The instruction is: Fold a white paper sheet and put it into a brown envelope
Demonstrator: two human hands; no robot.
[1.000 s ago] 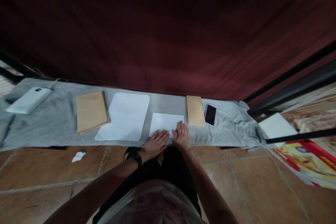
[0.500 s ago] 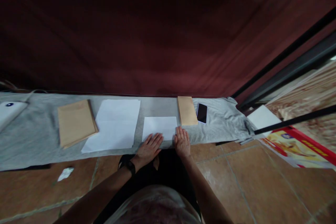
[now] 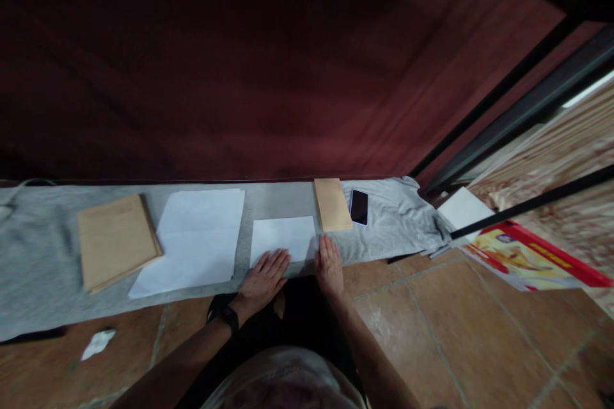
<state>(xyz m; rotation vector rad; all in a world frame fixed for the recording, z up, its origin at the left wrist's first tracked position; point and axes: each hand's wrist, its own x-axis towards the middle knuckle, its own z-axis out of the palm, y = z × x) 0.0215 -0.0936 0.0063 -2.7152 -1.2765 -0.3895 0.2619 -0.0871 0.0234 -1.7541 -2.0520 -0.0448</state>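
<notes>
A folded-size sheet of white paper lies crosswise in front of me on a narrow surface covered with grey cloth. My left hand rests flat on the paper's near edge, fingers stretched out, a dark band on the wrist. At the paper's near right corner, my right hand lies with its fingers straight on the cloth, close beside the edge. Just beyond it is a small stack of brown envelopes. To the left of the paper lies a stack of larger white sheets.
Larger brown paper envelopes lie at the left. A phone sits right of the small envelopes on the grey cloth. A dark red curtain hangs behind. A printed box and black bars stand at the right.
The view has shifted slightly, so the things on the left sit further left and lower. Both hands stay flat at the same places by the paper.
</notes>
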